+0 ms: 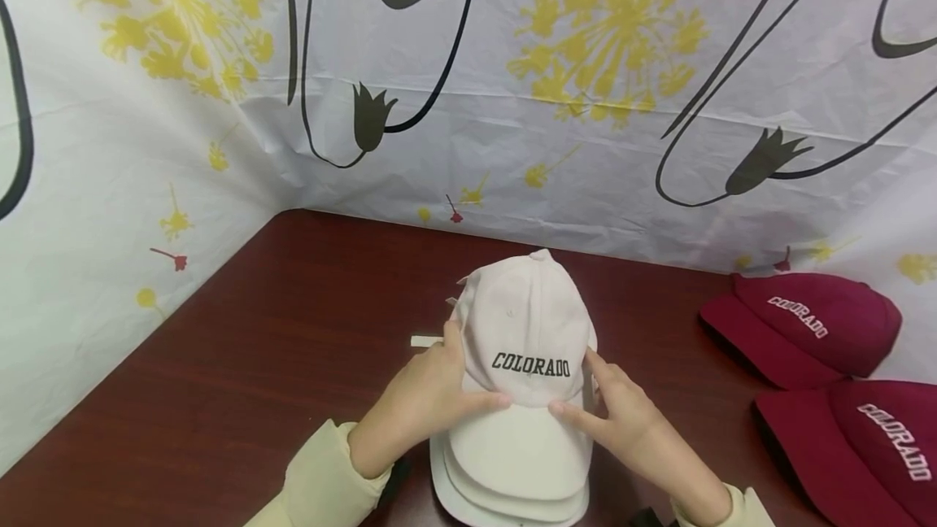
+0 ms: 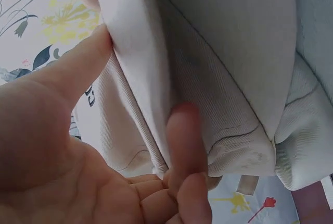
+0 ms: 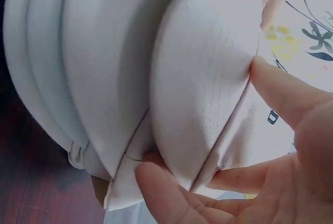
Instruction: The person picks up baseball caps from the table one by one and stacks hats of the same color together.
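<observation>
A cream baseball cap (image 1: 523,307) with dark COLORADO lettering sits on top of a stack of similar caps. Below its brim (image 2: 140,41), the brims of the lower caps (image 3: 99,67) show one under another. My left hand (image 1: 424,397) holds the top cap at its left side, thumb on the seam between brim and crown, fingers at the lower edge. On the opposite side my right hand (image 1: 633,421) grips the same cap in a like way. In the right wrist view, a gap separates the top brim from the one below it.
Two dark red COLORADO caps (image 1: 820,324) (image 1: 871,454) lie at the right on the dark wooden table (image 1: 220,397). A white sheet (image 1: 468,47) with yellow flower prints hangs behind and at the left. A pale strap (image 1: 426,341) sticks out left of the stack.
</observation>
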### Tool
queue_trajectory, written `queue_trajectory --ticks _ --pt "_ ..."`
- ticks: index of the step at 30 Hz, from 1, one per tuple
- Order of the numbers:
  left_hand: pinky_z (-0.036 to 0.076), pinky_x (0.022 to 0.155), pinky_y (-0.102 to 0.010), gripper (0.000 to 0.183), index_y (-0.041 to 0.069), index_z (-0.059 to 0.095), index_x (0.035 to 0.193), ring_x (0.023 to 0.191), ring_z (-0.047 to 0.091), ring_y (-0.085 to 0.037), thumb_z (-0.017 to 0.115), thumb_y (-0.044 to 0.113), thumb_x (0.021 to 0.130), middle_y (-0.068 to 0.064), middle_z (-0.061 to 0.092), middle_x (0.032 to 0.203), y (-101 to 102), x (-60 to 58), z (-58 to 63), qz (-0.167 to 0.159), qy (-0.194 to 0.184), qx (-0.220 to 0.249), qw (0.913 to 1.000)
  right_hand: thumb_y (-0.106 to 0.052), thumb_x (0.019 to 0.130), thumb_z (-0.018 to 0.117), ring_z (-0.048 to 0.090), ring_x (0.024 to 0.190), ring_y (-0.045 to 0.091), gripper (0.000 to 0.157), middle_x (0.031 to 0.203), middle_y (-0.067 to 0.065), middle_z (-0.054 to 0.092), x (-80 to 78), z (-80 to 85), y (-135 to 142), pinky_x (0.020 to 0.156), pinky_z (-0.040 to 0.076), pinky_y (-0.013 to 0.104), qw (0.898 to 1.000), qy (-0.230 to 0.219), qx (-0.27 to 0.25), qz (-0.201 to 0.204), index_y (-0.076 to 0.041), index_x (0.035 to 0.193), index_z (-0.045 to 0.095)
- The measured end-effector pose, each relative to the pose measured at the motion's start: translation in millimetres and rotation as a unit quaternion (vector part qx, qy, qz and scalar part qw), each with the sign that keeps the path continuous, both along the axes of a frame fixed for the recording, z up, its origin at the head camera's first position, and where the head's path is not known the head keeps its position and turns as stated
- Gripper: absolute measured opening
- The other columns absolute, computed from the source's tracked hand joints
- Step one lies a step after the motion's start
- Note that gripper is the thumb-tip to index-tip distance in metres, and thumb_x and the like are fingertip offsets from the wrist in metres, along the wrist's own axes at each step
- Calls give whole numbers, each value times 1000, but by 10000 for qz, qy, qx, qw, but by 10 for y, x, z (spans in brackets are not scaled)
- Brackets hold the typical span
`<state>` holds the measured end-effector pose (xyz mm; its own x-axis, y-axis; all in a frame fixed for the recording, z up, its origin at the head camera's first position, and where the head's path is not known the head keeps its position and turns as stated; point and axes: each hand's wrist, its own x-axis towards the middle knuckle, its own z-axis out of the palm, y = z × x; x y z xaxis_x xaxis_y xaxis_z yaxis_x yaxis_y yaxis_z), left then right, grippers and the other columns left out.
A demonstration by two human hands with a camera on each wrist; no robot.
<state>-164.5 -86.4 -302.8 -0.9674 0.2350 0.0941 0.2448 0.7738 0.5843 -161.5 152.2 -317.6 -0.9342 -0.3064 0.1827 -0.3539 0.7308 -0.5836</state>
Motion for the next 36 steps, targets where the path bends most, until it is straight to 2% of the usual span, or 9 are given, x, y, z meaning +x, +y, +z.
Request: queue_trajectory --ticks 7,13,17,23,26,31,36 --pt "47 64 -39 108 -13 18 136 78 62 -30 74 50 68 -21 61 97 7 18 -16 50 -216 -149 9996 -36 78 71 45 76 16 77 84 1 46 4 -40 -5 63 40 29 9999 5 146 -4 1 136 37" --pt "48 66 -41 112 -12 13 138 82 62 -32 75 50 68 -23 59 104 17 12 -58 -7 -199 -149 9997 -43 78 69 46 84 19 81 98 9 50 22 -37 2 70 42 35 9989 -217 409 -113 1 137 35" --pt "47 63 -40 109 -11 17 136 78 62 -32 75 50 67 -20 61 97 25 -2 -80 -48 -166 -179 9997 -48 78 67 49 92 23 84 109 15 50 38 -27 6 76 43 40 9973 -350 604 -209 2 138 34" --pt "47 62 -38 104 -15 23 131 74 62 -29 73 52 69 -15 62 82 21 -15 -88 -86 -353 -441 9984 -50 78 67 49 109 38 87 119 24 52 28 -14 -7 87 39 52 9963 -280 797 -138 7 135 34" --pt "46 61 -37 106 -15 20 132 71 62 -25 73 51 69 -10 62 74 15 -22 -95 -117 -448 -561 9973 -54 77 66 49 110 41 91 121 25 51 27 -6 -8 86 39 54 9941 -406 987 -179 7 136 34" --pt "45 58 -37 111 -16 17 134 67 61 -22 73 53 68 -6 61 71 21 -22 -109 -166 -460 -733 9961 -59 75 64 51 109 38 93 123 22 52 40 15 5 81 42 53 9875 -627 1423 -240 4 137 34" --pt "45 56 -37 107 -16 24 131 66 61 -24 73 55 67 -8 62 74 36 -15 -118 -140 -451 -958 9943 -63 74 61 54 106 35 95 122 18 53 46 9 20 74 45 51 9827 -637 1729 -175 0 139 33"
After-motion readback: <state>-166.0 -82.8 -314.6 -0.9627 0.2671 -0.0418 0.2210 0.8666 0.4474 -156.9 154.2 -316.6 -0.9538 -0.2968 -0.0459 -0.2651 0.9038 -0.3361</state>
